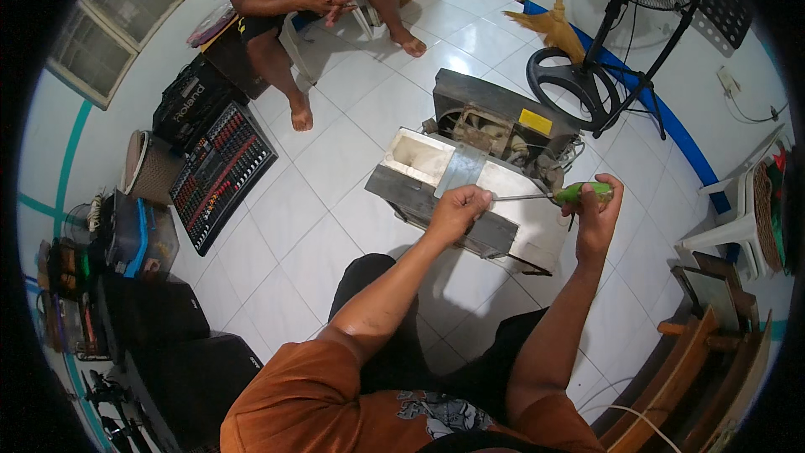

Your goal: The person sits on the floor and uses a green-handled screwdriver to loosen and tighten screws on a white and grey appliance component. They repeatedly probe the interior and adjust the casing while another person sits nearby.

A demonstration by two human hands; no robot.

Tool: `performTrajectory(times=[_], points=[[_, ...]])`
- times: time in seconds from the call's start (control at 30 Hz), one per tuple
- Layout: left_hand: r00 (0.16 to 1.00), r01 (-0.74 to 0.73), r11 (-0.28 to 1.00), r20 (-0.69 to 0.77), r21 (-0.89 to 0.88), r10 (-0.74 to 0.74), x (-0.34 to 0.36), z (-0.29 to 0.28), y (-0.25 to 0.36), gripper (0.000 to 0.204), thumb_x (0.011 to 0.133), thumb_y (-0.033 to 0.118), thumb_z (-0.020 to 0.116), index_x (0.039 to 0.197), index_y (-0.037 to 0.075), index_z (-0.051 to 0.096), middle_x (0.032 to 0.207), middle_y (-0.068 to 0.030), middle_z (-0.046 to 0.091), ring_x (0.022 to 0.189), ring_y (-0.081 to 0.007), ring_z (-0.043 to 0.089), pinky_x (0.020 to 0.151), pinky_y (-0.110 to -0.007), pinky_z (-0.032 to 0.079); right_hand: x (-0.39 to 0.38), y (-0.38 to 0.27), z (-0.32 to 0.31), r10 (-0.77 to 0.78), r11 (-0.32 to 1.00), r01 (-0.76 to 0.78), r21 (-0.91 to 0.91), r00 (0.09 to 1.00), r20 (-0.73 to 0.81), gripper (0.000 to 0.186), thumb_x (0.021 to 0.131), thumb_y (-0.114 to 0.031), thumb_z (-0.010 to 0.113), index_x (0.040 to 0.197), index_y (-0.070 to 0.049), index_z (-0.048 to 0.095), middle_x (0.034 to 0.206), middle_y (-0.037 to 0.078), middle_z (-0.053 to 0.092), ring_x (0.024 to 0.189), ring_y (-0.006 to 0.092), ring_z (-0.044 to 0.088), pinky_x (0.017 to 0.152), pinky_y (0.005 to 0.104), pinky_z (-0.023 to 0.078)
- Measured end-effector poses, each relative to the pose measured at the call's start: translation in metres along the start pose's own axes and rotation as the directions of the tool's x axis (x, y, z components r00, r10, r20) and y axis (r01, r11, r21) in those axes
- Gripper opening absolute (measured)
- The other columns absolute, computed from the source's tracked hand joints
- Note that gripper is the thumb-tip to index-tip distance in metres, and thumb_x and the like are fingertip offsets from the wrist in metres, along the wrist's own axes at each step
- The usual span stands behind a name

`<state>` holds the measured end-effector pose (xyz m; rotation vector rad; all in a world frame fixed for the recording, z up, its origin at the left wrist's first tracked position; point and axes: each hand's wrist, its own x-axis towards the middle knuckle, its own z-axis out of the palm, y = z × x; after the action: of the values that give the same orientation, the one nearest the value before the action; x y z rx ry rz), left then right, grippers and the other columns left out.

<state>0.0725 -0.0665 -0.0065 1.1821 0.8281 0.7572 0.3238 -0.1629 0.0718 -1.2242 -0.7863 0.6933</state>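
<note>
On the white tiled floor (285, 260), directly ahead of the wearer's knees, sits a partly opened appliance (532, 222): dark grey casing, white lining, exposed inner parts at the back. Right hand (597, 205) grasps a green-handled screwdriver (572, 193) above the unit's right portion, shaft pointing left. Left hand (459, 211) bent, fingers drawn together at the shaft's far end, beside a grey metal strip (461, 169); cannot tell whether it pinches the shaft or only rests there.

Edges: near side of casing runs obliquely, close to the knees. Left, a broad stretch of tile separates the unit from the mixing console (222, 176). Right, tile extends to the white plastic chair (729, 231). Tightest at back right: the round base of the pedestal fan (570, 88) stands near the rear housing (495, 109).

Obscured: screwdriver tip, at the left fingers; near end of the strip, behind that hand; underside of the unit, in shadow. Wiring by the rear housing is tangled, individual leads not separable. Fan top and the seated person (293, 0) are cut off by the upper border; wooden furniture (671, 386) runs into the dark lens rim.
</note>
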Motion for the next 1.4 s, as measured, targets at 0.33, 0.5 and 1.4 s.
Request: performTrajectory(times=[0.33, 0.5, 1.4], points=[[0.996, 0.083, 0.996, 0.041, -0.04, -0.081, 0.003, -0.01, 0.002, 0.036, 0.105, 0.039, 0.073, 0.088, 0.007, 0.073, 0.066, 0.0069, 0.051, 0.058, -0.0036, 0.041, 0.053, -0.025, 0.03, -0.002, -0.008, -0.002, -0.136, 0.989, 0.143, -0.032, 0.975, 0.175, 0.054, 0.106, -0.028, 0.071, 0.143, -0.007, 0.038, 0.114, 0.018, 0.071, 0.095, 0.0245, 0.071, 0.084, 0.0374, 0.059], [0.99, -0.107, 0.967, -0.065, 0.231, 0.126, -0.004, 0.004, 0.003, 0.029, 0.105, 0.031, 0.073, 0.099, 0.003, 0.077, 0.074, 0.0017, 0.059, 0.072, -0.0119, 0.056, 0.065, -0.034, 0.047, -0.005, -0.029, 0.009, -0.025, 0.993, 0.038, -0.112, 0.993, 0.117, 0.065, 0.102, -0.024, 0.077, 0.149, -0.006, 0.036, 0.119, 0.02, 0.072, 0.099, 0.0258, 0.072, 0.086, 0.0376, 0.062], [0.928, -0.268, 0.575, 0.047, 0.773, 0.37, 0.091, -0.03, 0.012, 0.039, 0.093, 0.012, 0.06, 0.128, 0.009, 0.076, 0.13, -0.0211, 0.072, 0.122, -0.0427, 0.067, 0.107, -0.047, 0.052, 0.075, -0.069, 0.152, -0.112, 0.57, 0.518, -0.638, 0.818, 0.564, 0.049, 0.101, -0.015, 0.065, 0.143, -0.015, 0.042, 0.112, 0.033, 0.071, 0.107, 0.0539, 0.069, 0.094, 0.0567, 0.053]])
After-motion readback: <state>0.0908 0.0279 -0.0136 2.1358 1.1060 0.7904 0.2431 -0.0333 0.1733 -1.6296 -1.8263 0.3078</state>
